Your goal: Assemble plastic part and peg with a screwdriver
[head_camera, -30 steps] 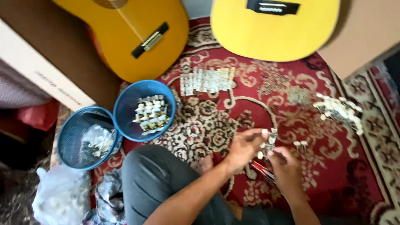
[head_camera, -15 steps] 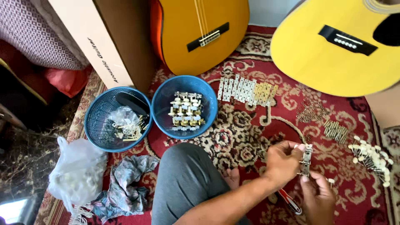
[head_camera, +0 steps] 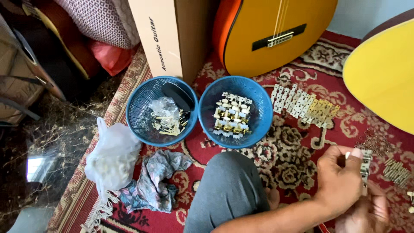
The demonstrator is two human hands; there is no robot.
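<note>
My left hand point(head_camera: 338, 183) is low on the right, above the red patterned carpet point(head_camera: 293, 159), pinching a silver tuner strip point(head_camera: 366, 164) upright between thumb and fingers. Just under it is my right hand point(head_camera: 371, 211), blurred, with its fingers curled at the strip's lower end. My forearm reaches over my grey-trousered knee point(head_camera: 228, 190). A blue basket point(head_camera: 258, 97) of several tuner sets point(head_camera: 232, 116) stands beyond the knee.
A second blue basket point(head_camera: 138, 112) holds a clear bag point(head_camera: 163, 108) and small parts. Tuner strips point(head_camera: 297, 101) lie in a row on the carpet, loose parts point(head_camera: 394, 170) at right. An orange guitar point(head_camera: 276, 30), yellow guitar point(head_camera: 384, 73), cardboard box point(head_camera: 168, 34), white bag point(head_camera: 110, 155) and cloth point(head_camera: 157, 179) surround.
The view has swung left and down, so the baskets now sit in the middle and my hands at the lower right. Both hands stay together on the tuner strip.
</note>
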